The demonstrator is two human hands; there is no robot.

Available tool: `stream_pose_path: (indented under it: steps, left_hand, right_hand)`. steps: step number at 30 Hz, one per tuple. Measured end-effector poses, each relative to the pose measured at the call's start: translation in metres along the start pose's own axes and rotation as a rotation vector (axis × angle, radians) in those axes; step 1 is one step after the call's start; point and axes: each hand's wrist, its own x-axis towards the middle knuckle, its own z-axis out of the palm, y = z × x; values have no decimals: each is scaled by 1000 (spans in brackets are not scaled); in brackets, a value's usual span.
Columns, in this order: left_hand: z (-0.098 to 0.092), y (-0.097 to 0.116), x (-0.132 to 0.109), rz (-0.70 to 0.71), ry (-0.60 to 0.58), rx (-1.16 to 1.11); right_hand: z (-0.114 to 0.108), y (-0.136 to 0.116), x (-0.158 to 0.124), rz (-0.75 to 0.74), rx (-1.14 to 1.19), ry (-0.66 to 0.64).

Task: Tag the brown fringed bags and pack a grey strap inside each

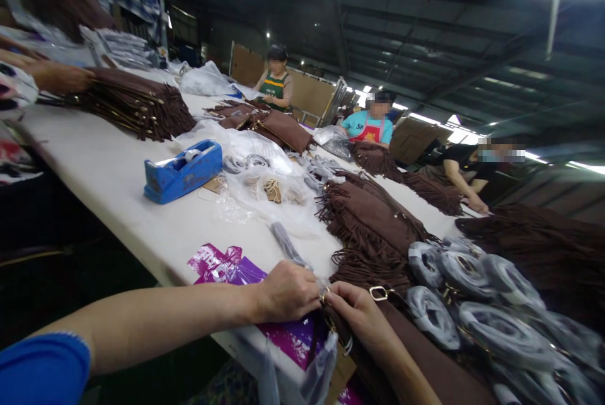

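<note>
My left hand (286,293) is closed in a pinch at the near table edge, fingertips meeting my right hand (357,313). Between them is a small gold metal clasp (325,293) on a brown fringed bag (425,354) lying under my right wrist. My right hand is closed too, gripping the bag's brown strap end beside a gold buckle (379,293). A purple plastic wrapper (227,266) lies under my left hand. Grey wrapped strap coils (477,295) are piled just right of my hands.
A blue tape dispenser (183,172) stands mid-table on the white table (108,172). Stacks of brown fringed bags (135,102) and clear plastic bags (255,172) cover it. Three people work along the far side; another person's hands reach in at top left.
</note>
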Motion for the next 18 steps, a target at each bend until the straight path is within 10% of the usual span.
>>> stream_pose_path:
  steps: [9,18]
  left_hand:
    - [0,-1,1,27,44,-174]
    - [-21,-26,14,-245,291,-786]
  right_hand:
    - [0,-5,-3,-38,-72,-13]
    - [-9,-11,-11,-16,55,46]
